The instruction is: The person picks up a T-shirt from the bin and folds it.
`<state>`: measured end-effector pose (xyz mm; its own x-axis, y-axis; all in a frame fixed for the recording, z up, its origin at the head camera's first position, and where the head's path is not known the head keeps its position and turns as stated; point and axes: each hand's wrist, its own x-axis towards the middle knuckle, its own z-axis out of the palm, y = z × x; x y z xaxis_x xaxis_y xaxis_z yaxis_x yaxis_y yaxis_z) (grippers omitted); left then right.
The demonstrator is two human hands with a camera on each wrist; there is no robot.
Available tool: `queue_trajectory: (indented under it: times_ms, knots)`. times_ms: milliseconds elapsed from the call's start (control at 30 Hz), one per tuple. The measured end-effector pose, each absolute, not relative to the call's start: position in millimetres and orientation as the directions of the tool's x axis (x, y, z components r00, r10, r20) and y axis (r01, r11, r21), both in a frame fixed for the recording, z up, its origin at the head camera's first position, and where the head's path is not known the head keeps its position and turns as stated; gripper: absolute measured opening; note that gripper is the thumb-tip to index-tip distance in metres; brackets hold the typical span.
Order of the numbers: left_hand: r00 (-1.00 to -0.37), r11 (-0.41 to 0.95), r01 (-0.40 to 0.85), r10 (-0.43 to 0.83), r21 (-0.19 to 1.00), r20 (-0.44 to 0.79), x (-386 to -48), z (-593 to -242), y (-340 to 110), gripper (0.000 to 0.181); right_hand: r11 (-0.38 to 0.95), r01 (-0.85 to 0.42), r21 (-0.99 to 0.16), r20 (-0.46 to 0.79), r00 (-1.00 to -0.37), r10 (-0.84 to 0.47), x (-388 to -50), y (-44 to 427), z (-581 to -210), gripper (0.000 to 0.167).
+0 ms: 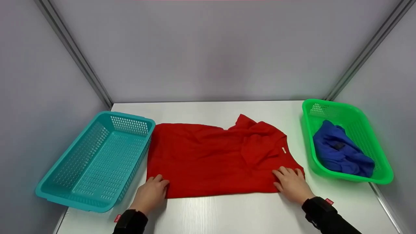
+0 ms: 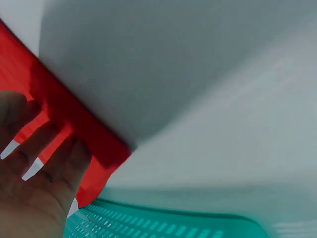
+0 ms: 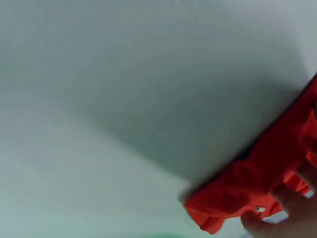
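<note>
A red garment (image 1: 208,159), folded lengthwise with a collar-like flap sticking up at its far right, lies flat on the white table between two baskets. My left hand (image 1: 152,192) rests on its near left corner; in the left wrist view the fingers (image 2: 64,163) lie fairly straight over the cloth (image 2: 104,144). On the near right part rests my right hand (image 1: 292,184), its fingers spread on the fabric. The right wrist view shows only some of those fingers (image 3: 292,198) above the red cloth (image 3: 247,178) and a small white tag.
To the left stands a teal basket (image 1: 78,139) with nothing in it, close against the garment's left edge. A green basket (image 1: 360,113) at the right holds a crumpled blue cloth (image 1: 341,152). Grey panels (image 1: 221,52) enclose the white table (image 1: 208,214) on three sides.
</note>
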<state>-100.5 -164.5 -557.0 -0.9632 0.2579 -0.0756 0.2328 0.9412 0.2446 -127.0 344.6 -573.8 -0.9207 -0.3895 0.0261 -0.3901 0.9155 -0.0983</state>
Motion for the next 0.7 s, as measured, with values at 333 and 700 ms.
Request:
queue_trajectory:
  times_ms: [333, 700]
  knots:
    - [-0.959, 0.933, 0.274, 0.284, 0.232, -0.010, -114.3, -568.6, -159.3, 0.044, 0.925, -0.380, -0.031, 0.138, -0.918, -0.372, -139.7, 331.2, -575.1, 0.042]
    - [-0.962, 0.953, 0.219, 0.247, 0.209, -0.116, -120.0, -566.6, -149.0, 0.080, 0.886, -0.463, -0.025, 0.116, -0.882, -0.457, -160.4, 330.6, -574.2, 0.042]
